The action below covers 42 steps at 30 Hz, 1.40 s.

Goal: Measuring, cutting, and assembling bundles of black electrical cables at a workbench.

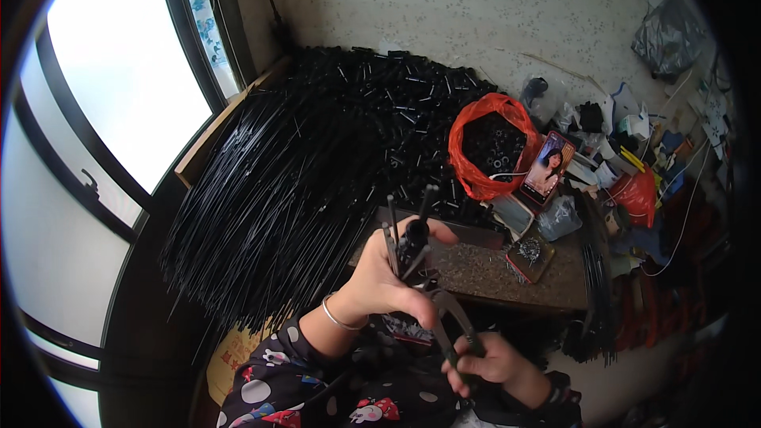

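Note:
My left hand (372, 276) is closed around a short black hollow tube piece (413, 239) with several thin dark rods standing up around it. The thumb points toward the tool below. In my right hand (498, 366) is a pair of pliers (446, 319), with the fingers wrapped round its dark handles. The head of the pliers is up against the lower end of the black piece, inside the left hand's grasp. Whether the jaws grip anything there is hidden by the hand and too dark to tell.
Left of my hands lies a big heap of long thin black rods (246, 190). Behind it spread many short black tube parts (396, 95). A red plastic bag (458, 160) holds black rings. Beside it lean a lit phone (548, 170) and a small tray (542, 273) of metal bits on the brown tabletop (483, 279).

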Each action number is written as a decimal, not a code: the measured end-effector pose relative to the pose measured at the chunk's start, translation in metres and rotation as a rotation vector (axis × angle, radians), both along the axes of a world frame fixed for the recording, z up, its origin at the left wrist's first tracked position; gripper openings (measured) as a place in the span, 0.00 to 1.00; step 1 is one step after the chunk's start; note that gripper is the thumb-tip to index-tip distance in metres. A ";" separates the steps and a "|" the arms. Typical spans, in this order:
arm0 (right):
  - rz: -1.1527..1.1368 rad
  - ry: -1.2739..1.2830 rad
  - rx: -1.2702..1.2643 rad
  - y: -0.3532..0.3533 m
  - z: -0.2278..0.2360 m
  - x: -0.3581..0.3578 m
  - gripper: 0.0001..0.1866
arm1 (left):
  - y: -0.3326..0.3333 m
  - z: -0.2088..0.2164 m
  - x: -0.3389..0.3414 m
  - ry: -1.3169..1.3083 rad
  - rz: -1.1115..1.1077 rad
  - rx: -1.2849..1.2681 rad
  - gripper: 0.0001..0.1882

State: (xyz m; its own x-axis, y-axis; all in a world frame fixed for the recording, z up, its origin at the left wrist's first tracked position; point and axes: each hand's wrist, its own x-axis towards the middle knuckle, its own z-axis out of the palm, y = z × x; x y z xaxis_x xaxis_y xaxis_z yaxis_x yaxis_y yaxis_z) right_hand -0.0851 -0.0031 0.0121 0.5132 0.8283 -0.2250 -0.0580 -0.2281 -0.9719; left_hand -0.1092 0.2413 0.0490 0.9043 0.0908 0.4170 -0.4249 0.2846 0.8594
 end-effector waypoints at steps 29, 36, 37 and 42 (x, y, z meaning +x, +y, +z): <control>-0.161 -0.352 0.197 0.034 -0.026 -0.025 0.08 | -0.016 -0.004 -0.005 -0.030 0.201 0.261 0.23; -0.300 -0.686 0.024 0.039 -0.003 -0.025 0.08 | -0.019 -0.024 -0.005 -0.013 0.228 0.149 0.25; -0.297 -0.685 0.026 0.039 -0.005 -0.028 0.08 | -0.021 -0.029 -0.007 0.024 0.267 0.143 0.25; -0.331 -0.661 -0.032 0.037 -0.014 -0.048 0.09 | -0.037 -0.036 -0.006 -0.012 0.370 0.046 0.23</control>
State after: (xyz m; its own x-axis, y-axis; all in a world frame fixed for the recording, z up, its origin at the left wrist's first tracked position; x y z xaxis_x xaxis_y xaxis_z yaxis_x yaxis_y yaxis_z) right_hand -0.1327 0.0337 -0.0015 0.7717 0.6051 0.1957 0.4665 -0.3294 -0.8209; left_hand -0.1151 0.2044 0.0134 0.8089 0.3913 0.4389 -0.5019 0.0708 0.8620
